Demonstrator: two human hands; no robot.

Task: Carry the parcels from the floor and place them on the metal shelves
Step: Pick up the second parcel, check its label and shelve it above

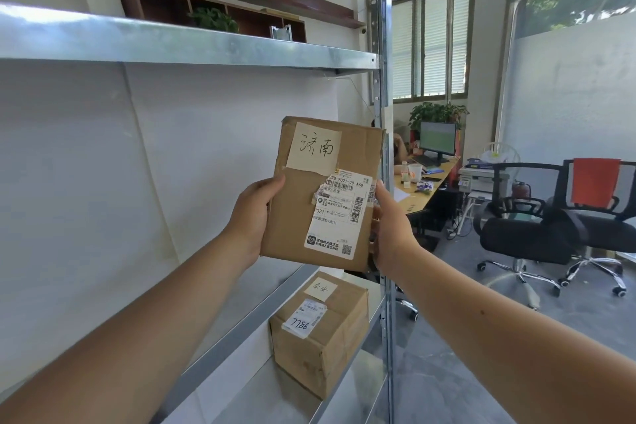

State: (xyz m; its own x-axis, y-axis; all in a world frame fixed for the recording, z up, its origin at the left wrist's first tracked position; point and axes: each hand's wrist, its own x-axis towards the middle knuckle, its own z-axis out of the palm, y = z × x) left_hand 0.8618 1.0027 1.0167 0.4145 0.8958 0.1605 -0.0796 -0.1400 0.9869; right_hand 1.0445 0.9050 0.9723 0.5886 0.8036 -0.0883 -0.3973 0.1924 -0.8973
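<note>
left hand (253, 217) and right hand (390, 227) clamp one flat cardboard parcel (309, 213) by its two long edges, left at 9 o'clock, right at 3 o'clock. fingers wrapped behind, thumbs on the front face. parcel is upright, face toward the camera, in the air, touching no shelf. handwritten paper note (314, 147) at its 12 o'clock, printed shipping label (339, 213) toward 4 o'clock.

from the parcel: middle shelf's front rail (241, 323) runs just under it at 6 o'clock, top shelf (172, 41) well above at 11, steel upright post (384, 86) right behind the 3 o'clock edge.

progress: one boxy parcel marked 7786 (320, 334) already sits on the lower shelf at 6 o'clock, right end by the post. so at least one placed, this one mid-carry. middle shelf shows nothing on it in view, likely landing spot, judging by height. floor stock is out of frame, so remaining count can't be told.

left to do: set this one down, release, then back for whatever is left.
</note>
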